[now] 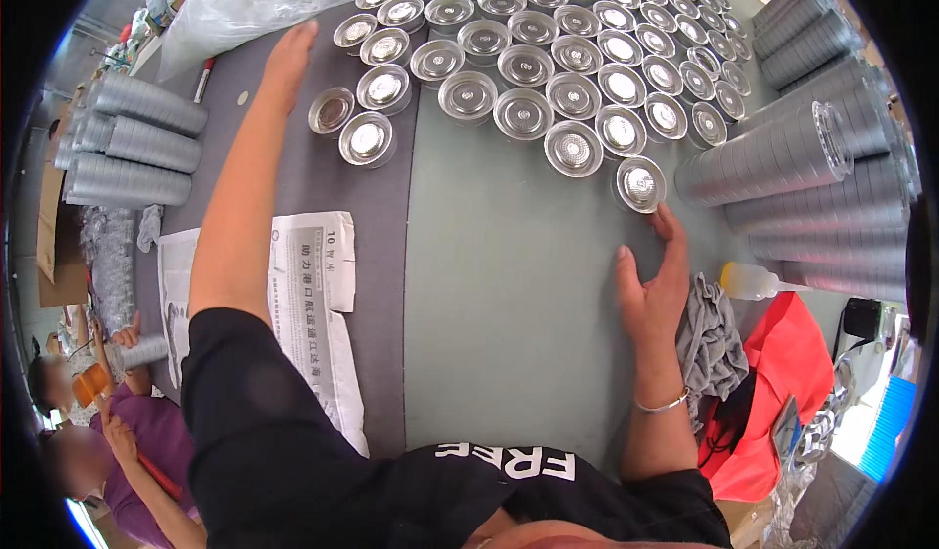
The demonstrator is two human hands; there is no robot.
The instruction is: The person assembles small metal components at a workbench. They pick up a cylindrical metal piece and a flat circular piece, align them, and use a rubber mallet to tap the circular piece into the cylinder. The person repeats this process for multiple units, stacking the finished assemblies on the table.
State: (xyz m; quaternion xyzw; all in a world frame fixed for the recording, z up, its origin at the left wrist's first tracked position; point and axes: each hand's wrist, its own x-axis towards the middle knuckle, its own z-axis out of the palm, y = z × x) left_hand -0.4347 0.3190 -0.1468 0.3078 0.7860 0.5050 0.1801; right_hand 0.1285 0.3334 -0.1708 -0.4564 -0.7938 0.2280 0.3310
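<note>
Several rows of shallow round silver tins (521, 111) with clear-looking rims spread over the far part of the table. My left hand (290, 60) reaches far forward at the left, seen edge-on with its fingers stretched out, beside the leftmost tins. Nothing shows in it. At the right, my right hand (653, 290) has its thumb and fingers apart. Its fingertips are at the near rim of the closest tin (641, 185), seemingly touching it without gripping.
Tall stacks of silver tins (763, 163) line the right side; more stacks (132, 177) stand left. A plastic bag (235, 11) lies far left, a newspaper (313, 305) near left. A grey cloth (712, 339), squeeze bottle (751, 281) and red bag (782, 393) lie right. People (147, 441) work at lower left.
</note>
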